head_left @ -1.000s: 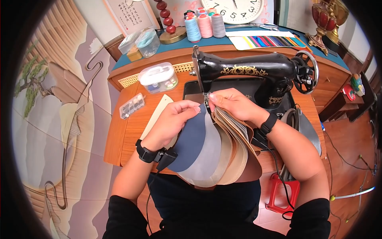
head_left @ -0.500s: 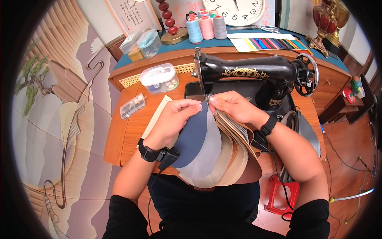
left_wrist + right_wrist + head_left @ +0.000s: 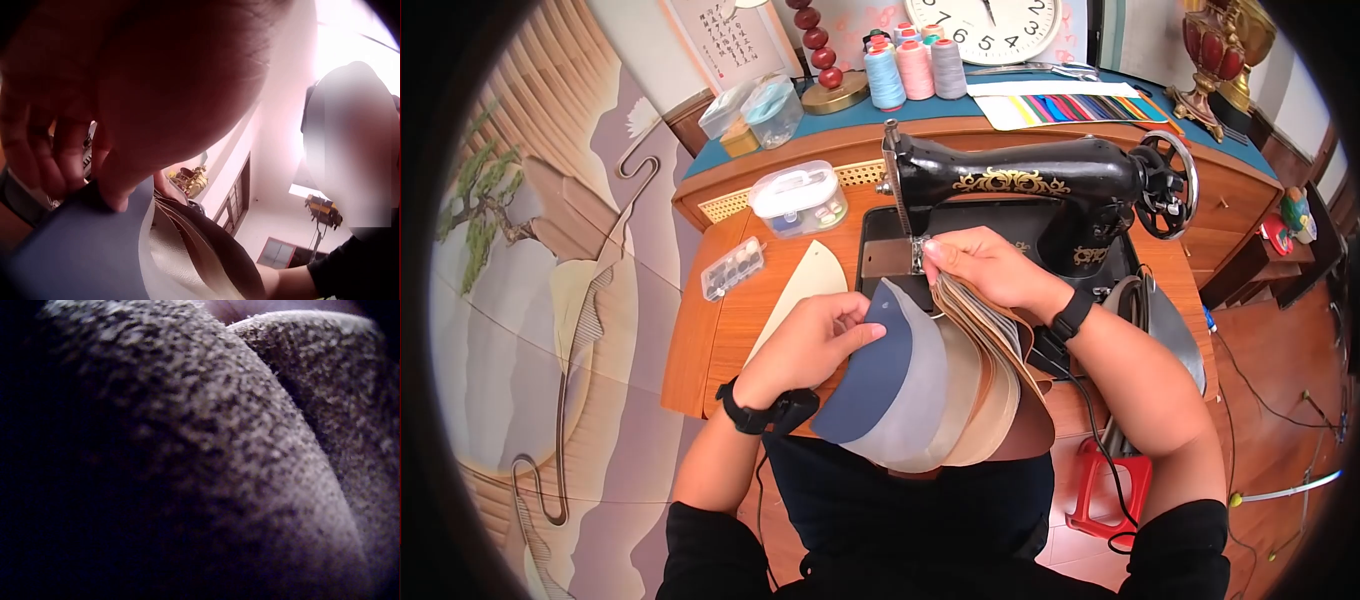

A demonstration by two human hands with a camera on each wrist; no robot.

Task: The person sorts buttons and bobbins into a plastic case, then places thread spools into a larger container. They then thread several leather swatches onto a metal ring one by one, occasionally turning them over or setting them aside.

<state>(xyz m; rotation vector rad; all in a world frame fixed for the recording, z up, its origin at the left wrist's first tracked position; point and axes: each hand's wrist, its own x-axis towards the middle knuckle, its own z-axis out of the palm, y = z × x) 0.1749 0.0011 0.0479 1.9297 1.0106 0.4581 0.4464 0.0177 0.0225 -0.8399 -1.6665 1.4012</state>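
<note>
Your sewing machine (image 3: 1020, 170) stands where it did in the earlier head views, its wheel at the right. In front of it, the sheet stack (image 3: 990, 400) hangs fanned over the table's near edge, its top close to the needle end, its lower part over your lap. The blue sheet (image 3: 865, 375), outermost on the left, has changed most: its upper tip now sits lower and apart from the stack's gathered end, with the pale grey sheet (image 3: 925, 375) beside it. Your left hand (image 3: 805, 340) is down and to the left from its spot by the needle end, thumb and fingers pinching the blue sheet's left edge. Your right hand (image 3: 1000, 270) stays nearly in place, gripping the top of the stack, thumb over it. More of the cream piece (image 3: 810, 280) shows on the table, pointed tip included, and so does the flat brown piece (image 3: 885, 257) by the needle end. A small hole (image 3: 885, 305) is plain near the blue sheet's tip.

Your right hand and the stack hide part of the machine's black bed. In the right wrist view, a dark, fuzzy surface (image 3: 206, 412) fills nearly everything; you cannot tell which sheet it belongs to. Most of your right fingers are hidden, so their exact curl is unclear. The left wrist view is dim around your palm, with the blue sheet cut off below.
</note>
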